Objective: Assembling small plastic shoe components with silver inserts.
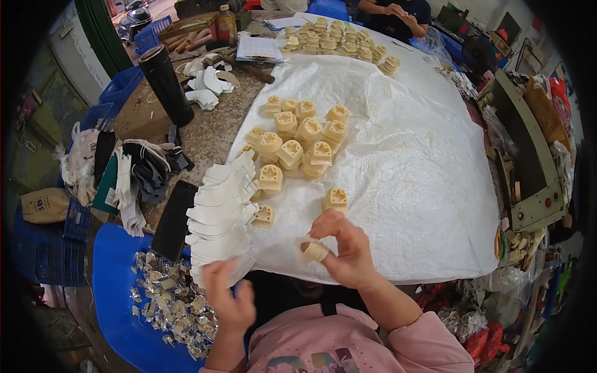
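Observation:
My left hand (pixel 229 298) is slightly blurred at the near end of a row of overlapping white curved sheet pieces (pixel 219 214). Its fingers are apart, and I see nothing held in them. Over the near edge of the white sheet, my right hand (pixel 348 252) has thumb and forefinger brought together. A tan covering (pixel 314 251) wraps the thumb tip; a pale blur beside it is too smeared to name. Just beyond that hand stands a single cream block (pixel 336 200) with a hollowed top. Several similar cream blocks (pixel 290 153) cluster farther off, some stacked.
A blue tub (pixel 115 298) with shiny silver-and-beige pieces stands at lower left. Along the table's left are a dark flat slab (pixel 175 221), gloves (pixel 146 165) and a black cylinder (pixel 166 86). More cream blocks (pixel 336 37) lie far back, near another person (pixel 398 15). A green metal machine (pixel 528 155) borders the right.

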`<action>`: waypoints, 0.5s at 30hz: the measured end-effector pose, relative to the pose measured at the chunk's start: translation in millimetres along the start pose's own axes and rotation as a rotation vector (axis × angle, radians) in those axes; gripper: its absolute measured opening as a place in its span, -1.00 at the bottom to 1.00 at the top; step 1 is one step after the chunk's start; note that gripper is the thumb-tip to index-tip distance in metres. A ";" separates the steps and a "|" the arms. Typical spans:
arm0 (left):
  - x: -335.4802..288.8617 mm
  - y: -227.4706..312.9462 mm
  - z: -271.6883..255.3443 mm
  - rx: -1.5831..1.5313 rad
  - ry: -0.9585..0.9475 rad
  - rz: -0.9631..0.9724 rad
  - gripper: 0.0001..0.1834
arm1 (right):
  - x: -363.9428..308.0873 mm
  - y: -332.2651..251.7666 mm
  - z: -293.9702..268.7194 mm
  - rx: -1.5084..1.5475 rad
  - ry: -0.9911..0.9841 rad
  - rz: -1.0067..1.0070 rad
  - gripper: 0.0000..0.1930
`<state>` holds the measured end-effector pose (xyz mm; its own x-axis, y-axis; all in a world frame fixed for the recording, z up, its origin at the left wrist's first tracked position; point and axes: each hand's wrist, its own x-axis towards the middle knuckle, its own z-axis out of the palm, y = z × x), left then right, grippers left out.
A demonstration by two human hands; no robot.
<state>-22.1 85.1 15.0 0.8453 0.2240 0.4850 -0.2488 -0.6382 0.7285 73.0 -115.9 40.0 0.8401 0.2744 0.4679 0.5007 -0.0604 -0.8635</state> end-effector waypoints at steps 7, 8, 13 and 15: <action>22.5 25.2 52.4 -0.324 -0.394 0.055 -0.73 | -0.6 -7.4 -16.2 0.014 -0.308 0.063 -0.77; 24.0 24.2 54.7 -0.345 -0.416 -0.002 -0.73 | 2.1 -2.8 -24.6 0.083 -0.376 0.114 -0.74; 20.4 9.1 77.4 -0.631 -0.351 -0.330 -0.71 | 10.1 28.8 -47.4 -0.786 -0.057 -0.048 -0.65; 21.1 -3.9 88.9 -0.900 -0.291 -0.494 -0.62 | 5.6 49.5 -42.9 -0.867 -0.053 -0.100 -0.64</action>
<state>38.7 26.8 -20.6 0.9988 0.0485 -0.0099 -0.0041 0.2805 0.9598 111.5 -158.5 7.9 0.7839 0.3605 0.5056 0.5719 -0.7363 -0.3617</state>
